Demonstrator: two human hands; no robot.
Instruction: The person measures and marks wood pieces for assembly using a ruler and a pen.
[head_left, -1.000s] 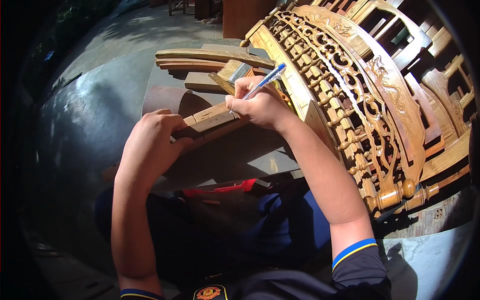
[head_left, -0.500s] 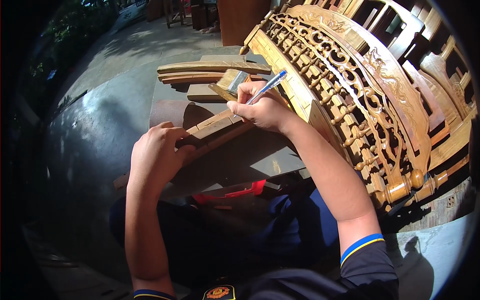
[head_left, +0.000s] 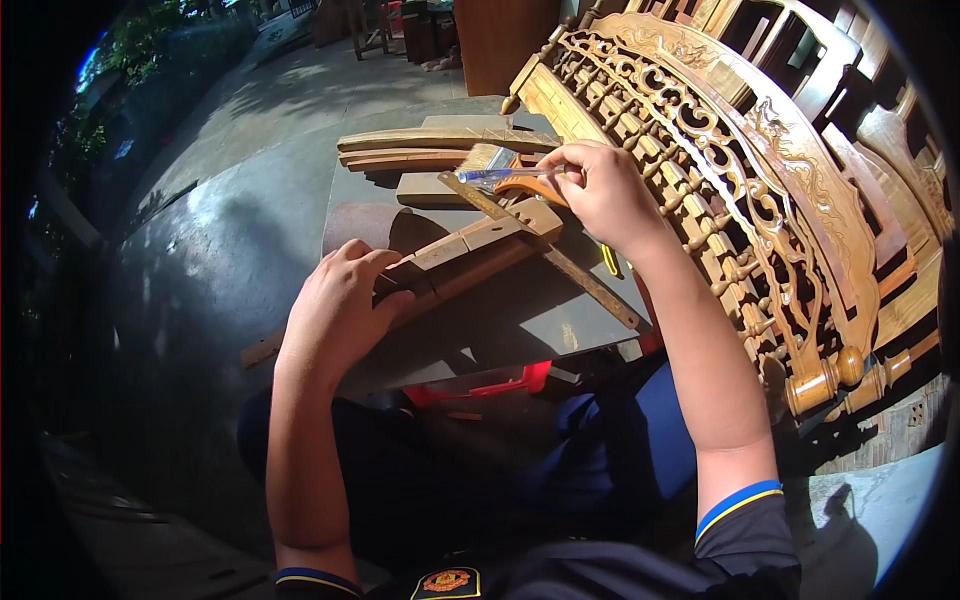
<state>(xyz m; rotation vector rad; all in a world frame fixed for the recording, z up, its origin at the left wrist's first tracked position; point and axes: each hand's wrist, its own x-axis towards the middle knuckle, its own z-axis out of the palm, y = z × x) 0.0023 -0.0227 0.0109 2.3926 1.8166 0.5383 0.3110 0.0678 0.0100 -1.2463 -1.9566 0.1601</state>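
Observation:
My left hand is closed round the left part of a wooden strip, fingers over the top and thumb on the near side. Lines cross the strip's upper face. A worn ruler lies slantwise over the wood, its lower end reaching towards the board's near right corner. Raised above the strip's right end, my right hand pinches a clear pen with its blue end pointing left. Just behind the pen rests a paintbrush with pale bristles and an orange handle, partly hidden by pen and fingers.
The grey work board also carries curved wooden pieces and a brown curved sheet. A yellow object lies near my right wrist. Carved furniture panels lean at the right. Something red shows below the board.
My right hand has lifted off the strip and moved right, turning the pen so its blue end points left. The ruler now shows across the wood. My left hand keeps its hold.

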